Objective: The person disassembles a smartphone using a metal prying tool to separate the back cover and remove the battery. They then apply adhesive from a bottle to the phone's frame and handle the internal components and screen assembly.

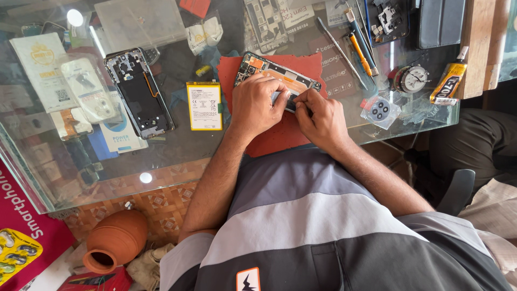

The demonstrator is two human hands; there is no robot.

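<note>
An opened smartphone (277,78), back cover off and its circuit board and orange-tinted inner parts bare, lies tilted on a red work mat (280,126) on the glass surface (177,151), and everything else is best placed from it. The left hand (256,105) lies over the phone's lower left half, fingers curled down and closed onto its body, pinning it to the mat. The right hand (322,119) sits just to the phone's right, fingers bunched tight with the tips pressed at its middle edge; whether they pinch a small tool or part there cannot be told, since the knuckles hide it. Both forearms come up from the torso and meet at the phone, wrists low, elbows spread.

The phone looks light, stiff and thin, yet fragile with its insides exposed: the board, flex cables and connectors would likely not bear pressure or prying. It is best held by the long frame edges, flat against the mat, which should keep it from sliding on the glass.

Just left of the phone lies a yellow-labelled battery (204,105), and further left another stripped phone frame (140,91). Up and to the phone's right lie several screwdrivers (358,51), further right a round gauge (412,79) and a tube of adhesive (448,83). A camera lens cover (381,110) sits to the right, near the surface's edge.
</note>
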